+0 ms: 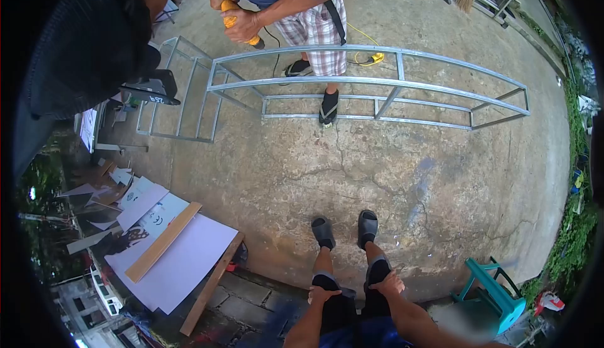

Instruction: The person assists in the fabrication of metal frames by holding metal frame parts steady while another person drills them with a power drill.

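My left hand (322,294) rests on my left knee, over the dark shorts, holding no object. On the other knee lies my right hand (391,283), its fingers spread over the cloth. Both forearms come up from the bottom edge, and my feet in dark slides stand flat on the concrete. Ahead of me is a long rectangular frame of silvery metal tubing (302,80). Behind it stands a person in plaid shorts, one foot inside the frame's base. That person's hands hold a yellow-and-black corded power tool (230,16).
A second metal frame (179,137) stands left. Sheets of board (207,247) and wooden strips lie at lower left. At lower right is a green plastic stool (503,297). A yellow cord (376,58) lies behind the long frame. A large dark shape blocks the upper left.
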Available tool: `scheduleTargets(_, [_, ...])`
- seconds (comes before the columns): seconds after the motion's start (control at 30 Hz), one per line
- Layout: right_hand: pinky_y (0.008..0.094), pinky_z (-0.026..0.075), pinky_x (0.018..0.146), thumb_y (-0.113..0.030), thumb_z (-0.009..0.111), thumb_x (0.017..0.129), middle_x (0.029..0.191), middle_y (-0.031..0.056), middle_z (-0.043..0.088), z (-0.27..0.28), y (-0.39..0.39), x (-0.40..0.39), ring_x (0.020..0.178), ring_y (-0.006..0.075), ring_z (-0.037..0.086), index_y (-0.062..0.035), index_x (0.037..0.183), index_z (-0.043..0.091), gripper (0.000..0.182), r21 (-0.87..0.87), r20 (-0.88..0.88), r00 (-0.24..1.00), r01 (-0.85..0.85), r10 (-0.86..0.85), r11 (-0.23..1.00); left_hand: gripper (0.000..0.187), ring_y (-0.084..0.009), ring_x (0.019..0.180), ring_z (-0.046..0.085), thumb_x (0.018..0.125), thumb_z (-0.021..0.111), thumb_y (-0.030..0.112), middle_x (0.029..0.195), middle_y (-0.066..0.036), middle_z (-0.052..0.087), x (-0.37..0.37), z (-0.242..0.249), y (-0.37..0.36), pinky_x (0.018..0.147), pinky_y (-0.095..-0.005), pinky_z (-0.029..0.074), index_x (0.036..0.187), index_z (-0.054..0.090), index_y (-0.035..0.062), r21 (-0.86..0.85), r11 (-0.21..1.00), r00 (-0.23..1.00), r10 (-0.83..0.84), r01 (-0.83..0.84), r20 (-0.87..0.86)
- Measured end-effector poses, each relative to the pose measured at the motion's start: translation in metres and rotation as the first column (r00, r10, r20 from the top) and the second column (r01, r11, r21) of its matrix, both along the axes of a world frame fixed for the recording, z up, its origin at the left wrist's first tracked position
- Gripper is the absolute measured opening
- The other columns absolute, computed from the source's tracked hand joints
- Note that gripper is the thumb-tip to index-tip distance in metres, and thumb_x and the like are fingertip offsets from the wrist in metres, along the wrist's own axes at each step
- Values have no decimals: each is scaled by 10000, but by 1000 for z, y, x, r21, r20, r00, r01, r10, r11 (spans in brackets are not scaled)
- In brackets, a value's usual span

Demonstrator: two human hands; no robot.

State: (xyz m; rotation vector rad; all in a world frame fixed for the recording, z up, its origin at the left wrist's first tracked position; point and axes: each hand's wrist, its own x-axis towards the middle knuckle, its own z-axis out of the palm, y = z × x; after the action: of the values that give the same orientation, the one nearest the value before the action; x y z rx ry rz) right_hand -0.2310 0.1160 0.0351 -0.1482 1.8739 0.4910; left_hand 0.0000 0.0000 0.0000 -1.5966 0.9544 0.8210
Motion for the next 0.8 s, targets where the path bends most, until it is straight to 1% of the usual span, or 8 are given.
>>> scheduleTargets(0.07, [495, 484, 928, -590, 837, 525, 1286, 213, 534, 55, 25, 33, 1166, 367, 560, -1, 1400, 285, 1191, -7, 31, 999, 11, -11, 1000, 1178, -290, 1165, 565, 473, 866, 617, 1268, -196, 513, 9, 60, 42, 982, -431, 452, 1303, 337, -31, -140, 982, 967, -88, 124, 240])
scheduleTargets(0.1, [472, 493, 915, -582, 840, 520, 1246, 208, 551, -63, -18, -24, 1136, 357, 577, 5, 1359, 316, 1150, -36, -113, 993, 21, -25, 999, 1132, -289, 1139, 575, 473, 874, 599, 1236, -182, 525, -61, -73, -6, 960, -429, 462, 1269, 356, -18, -201, 968, 980, -120, 151, 156])
scheduleTargets(0.17, [427, 510, 888, -567, 845, 510, 1168, 198, 587, -80, -21, -14, 1075, 336, 610, 18, 1275, 378, 1071, -90, -186, 982, 23, -40, 996, 1042, -288, 1086, 596, 471, 888, 564, 1171, -154, 549, -67, -76, -20, 914, -423, 482, 1201, 393, 9, -289, 932, 966, -165, 220, 201])
scheduleTargets(0.23, [403, 520, 855, -545, 849, 506, 1065, 185, 611, -75, -16, 12, 988, 328, 640, 6, 1163, 421, 958, -73, -283, 959, -26, 5, 997, 999, -294, 1067, 603, 513, 854, 588, 1157, -156, 554, -49, -61, -22, 902, -427, 484, 1194, 397, 18, -280, 937, 967, -155, 209, 203])
scheduleTargets(0.3, [416, 519, 847, -533, 851, 507, 1017, 176, 612, -72, -15, 11, 936, 334, 649, -8, 1117, 427, 910, -89, -312, 946, 59, -84, 994, 959, -299, 1049, 609, 554, 820, 613, 1142, -157, 560, -44, -65, -33, 890, -432, 485, 1186, 400, 26, -296, 930, 969, -169, 218, 179])
scheduleTargets(0.33, [419, 494, 892, -519, 857, 509, 1081, 188, 609, -73, -18, 7, 1027, 337, 620, 0, 1192, 412, 967, -24, -243, 958, 150, -152, 988, 965, -315, 1032, 611, 566, 788, 655, 1137, -148, 559, -44, -66, -34, 914, -450, 457, 1196, 412, 29, -297, 926, 965, -182, 232, 189])
scheduleTargets(0.43, [418, 498, 883, -506, 853, 519, 1082, 190, 606, -71, -20, 16, 1018, 338, 621, 3, 1210, 404, 968, -24, -293, 945, 144, -145, 989, 928, -322, 1043, 610, 598, 757, 664, 1126, -158, 571, -39, -63, -41, 909, -445, 457, 1184, 430, 24, -317, 932, 979, -132, 176, 156])
scheduleTargets(0.8, [417, 501, 884, -496, 850, 541, 1123, 194, 589, -69, -33, 31, 1022, 341, 617, 19, 1299, 380, 1030, -9, -300, 937, 184, -178, 983, 796, -320, 986, 649, 633, 736, 638, 1040, -167, 636, -44, -59, -68, 862, -431, 507, 1095, 502, 34, -338, 903, 961, -217, 264, 172])
